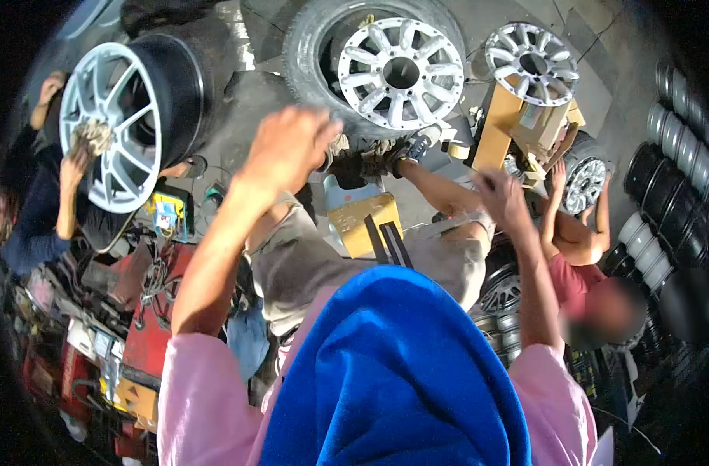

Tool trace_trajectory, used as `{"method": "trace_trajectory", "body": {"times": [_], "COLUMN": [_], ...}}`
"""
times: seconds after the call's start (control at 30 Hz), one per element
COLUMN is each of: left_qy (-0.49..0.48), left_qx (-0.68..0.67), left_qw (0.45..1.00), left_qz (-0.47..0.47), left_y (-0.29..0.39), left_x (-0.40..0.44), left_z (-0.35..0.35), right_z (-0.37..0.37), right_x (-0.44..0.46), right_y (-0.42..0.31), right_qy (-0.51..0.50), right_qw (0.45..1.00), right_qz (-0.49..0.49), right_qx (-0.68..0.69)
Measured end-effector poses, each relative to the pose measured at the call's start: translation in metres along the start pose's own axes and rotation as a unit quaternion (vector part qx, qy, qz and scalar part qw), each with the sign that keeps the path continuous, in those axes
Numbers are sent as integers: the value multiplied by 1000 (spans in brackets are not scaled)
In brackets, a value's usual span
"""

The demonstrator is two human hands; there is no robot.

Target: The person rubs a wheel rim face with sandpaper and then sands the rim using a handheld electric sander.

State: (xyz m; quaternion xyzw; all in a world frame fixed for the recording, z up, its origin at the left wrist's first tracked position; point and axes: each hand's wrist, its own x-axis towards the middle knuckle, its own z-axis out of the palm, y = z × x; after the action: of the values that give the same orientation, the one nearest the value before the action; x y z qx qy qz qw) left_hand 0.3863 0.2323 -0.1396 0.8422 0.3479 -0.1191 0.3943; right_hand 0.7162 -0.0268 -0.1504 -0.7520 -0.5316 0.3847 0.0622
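My left hand [287, 147] is raised over the floor, left of a silver multi-spoke wheel rim [374, 93] lying on a grey tyre [308, 46]. Its thumb stands apart from the fingers, which are slightly blurred; I see nothing held. Above my right knee hovers my right hand [500, 198], fingers dark and smeared, so their grip is unclear. Neither hand touches the rim. Between my legs is a piece of cardboard [362, 221] with dark strips on it. Blue cloth [401, 373] covers the lower middle of the view.
At left, a person's hand [74, 167] holds a rag [94, 137] against a pale wheel [109, 70]. At right, another person grips a smaller wheel [583, 186]. A second silver rim [517, 39] rests on cardboard boxes [498, 124]. Stacked rims [665, 186] line the right side; tools clutter the lower left.
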Motion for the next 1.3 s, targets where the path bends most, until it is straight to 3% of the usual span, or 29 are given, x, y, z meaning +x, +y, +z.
{"method": "trace_trajectory", "body": {"times": [0.03,0.1,0.17,0.23,0.33,0.4,0.43,0.5,0.53,0.57,0.67,0.7,0.77,0.8,0.87,0.97,1.03,1.13,1.27,1.3], "left_qy": [88,115,94,53,-10,-35,-57,-36,-36,-49,-25,1,77,99,118,99,56,51,5,-2], "left_qx": [4,2,12,38,35,40,43,49,104,190,81,49,113,126,141,213,160,126,106,132], "left_qw": [996,990,989,982,986,984,984,986,986,975,985,985,979,977,974,967,977,978,982,984], "left_qz": [28,86,116,179,164,168,164,155,123,104,152,166,149,140,135,103,129,160,160,122], "left_y": [-12,-16,-20,-32,-43,-62,-70,-91,-98,-96,-88,-89,-80,-83,-90,-81,-51,-26,-20,-20], "left_x": [31,80,113,137,150,165,171,179,177,172,166,162,146,144,140,131,117,104,109,111], "left_z": [13,18,44,73,113,131,135,146,148,142,108,99,85,84,94,112,119,139,151,151], "right_z": [15,20,58,80,118,133,136,127,117,111,92,93,86,80,86,92,98,105,111,110], "right_x": [27,83,118,146,174,181,184,180,181,183,192,186,171,162,141,112,106,91,57,50], "right_y": [27,45,101,150,202,215,216,214,200,186,142,135,127,120,109,117,149,168,175,175], "right_qy": [63,70,125,87,115,210,246,30,19,18,164,174,164,120,146,159,184,200,212,221], "right_qw": [994,980,974,951,930,951,951,997,994,993,983,981,981,989,983,984,973,974,976,974], "right_qz": [-86,-143,-158,-201,-206,-166,-152,38,49,46,-60,-71,-77,-70,-70,-62,-93,-61,-19,-14], "right_qx": [-29,-120,-107,-218,-283,-155,-112,-57,-100,-106,-49,-57,-73,-55,-84,-58,-100,-92,-44,-46]}}
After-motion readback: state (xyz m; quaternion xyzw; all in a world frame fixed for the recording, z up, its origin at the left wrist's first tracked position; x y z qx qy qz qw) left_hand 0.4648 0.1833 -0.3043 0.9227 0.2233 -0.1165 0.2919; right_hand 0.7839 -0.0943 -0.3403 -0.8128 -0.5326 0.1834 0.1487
